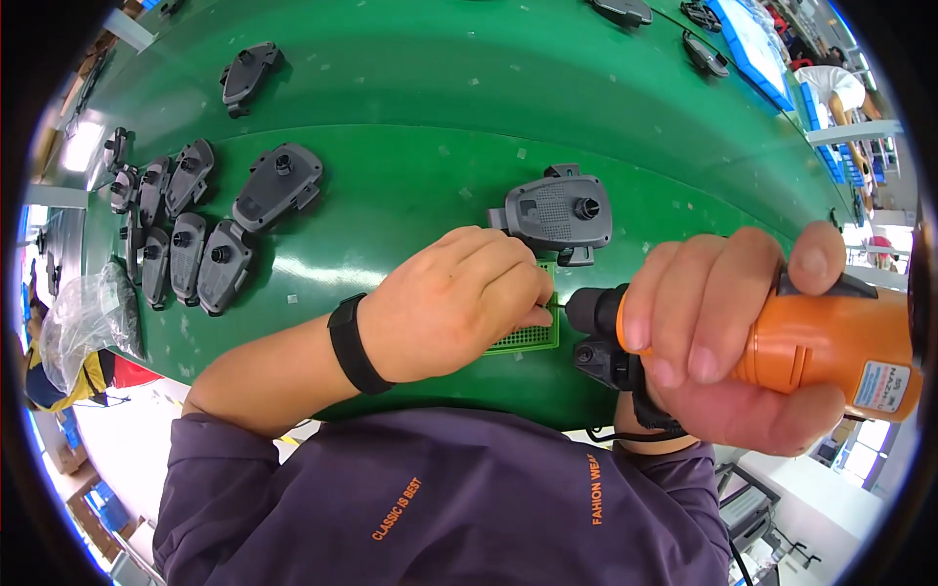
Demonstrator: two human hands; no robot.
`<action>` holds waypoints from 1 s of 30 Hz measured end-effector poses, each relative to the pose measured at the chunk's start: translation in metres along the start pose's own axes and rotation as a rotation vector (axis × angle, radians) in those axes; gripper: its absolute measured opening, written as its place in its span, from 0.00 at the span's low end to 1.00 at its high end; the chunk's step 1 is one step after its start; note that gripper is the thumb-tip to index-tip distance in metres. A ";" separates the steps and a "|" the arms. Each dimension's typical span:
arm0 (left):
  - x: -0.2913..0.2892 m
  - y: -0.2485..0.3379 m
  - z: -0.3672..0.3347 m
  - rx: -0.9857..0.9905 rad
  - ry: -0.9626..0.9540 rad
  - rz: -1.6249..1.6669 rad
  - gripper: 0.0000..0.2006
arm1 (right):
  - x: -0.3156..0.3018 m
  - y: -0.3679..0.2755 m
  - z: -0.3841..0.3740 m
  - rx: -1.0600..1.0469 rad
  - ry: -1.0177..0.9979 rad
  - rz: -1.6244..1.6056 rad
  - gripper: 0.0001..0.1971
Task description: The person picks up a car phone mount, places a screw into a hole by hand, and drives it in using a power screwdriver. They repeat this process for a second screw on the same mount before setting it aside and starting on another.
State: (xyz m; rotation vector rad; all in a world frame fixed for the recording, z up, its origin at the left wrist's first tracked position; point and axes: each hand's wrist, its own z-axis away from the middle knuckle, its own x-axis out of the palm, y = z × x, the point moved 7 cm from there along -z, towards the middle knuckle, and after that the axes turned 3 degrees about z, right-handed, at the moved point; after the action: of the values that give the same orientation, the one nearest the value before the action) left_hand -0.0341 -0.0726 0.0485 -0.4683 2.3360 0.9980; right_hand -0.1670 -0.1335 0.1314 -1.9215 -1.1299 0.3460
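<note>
My right hand [728, 337] is wrapped round an orange electric screwdriver [831, 342], its black nose turned left. The thin bit points toward the fingertips of my left hand [459, 303], which are pinched together just past the tip. Whatever they pinch is hidden or too small to name. Beneath the left hand lies a small bright green perforated tray [532, 337], mostly covered by the hand. Just beyond it, a dark grey plastic housing [562, 212] with a black knob and side clips rests on the green table. Another black clamp-like part [598, 359] sits under the screwdriver's nose.
Similar grey housings [278, 186] stand in a group at the left of the green table [391, 176]. One more housing [249, 76] lies farther back. A clear plastic bag [88, 317] hangs at the left edge. Blue trays [752, 49] line the far right.
</note>
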 end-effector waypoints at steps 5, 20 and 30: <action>-0.001 0.000 -0.001 -0.003 0.006 0.044 0.12 | 0.004 0.002 0.001 -0.012 -0.006 -0.019 0.30; -0.004 0.001 -0.011 -0.084 -0.068 0.326 0.12 | 0.007 -0.013 0.003 0.025 0.140 -0.038 0.28; 0.000 0.003 -0.015 -0.036 -0.088 0.249 0.13 | 0.003 -0.016 -0.002 -0.024 -0.025 -0.025 0.27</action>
State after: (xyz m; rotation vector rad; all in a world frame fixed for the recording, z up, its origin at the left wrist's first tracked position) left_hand -0.0407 -0.0815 0.0591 -0.1444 2.3394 1.1510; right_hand -0.1737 -0.1283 0.1457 -1.9273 -1.1777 0.3450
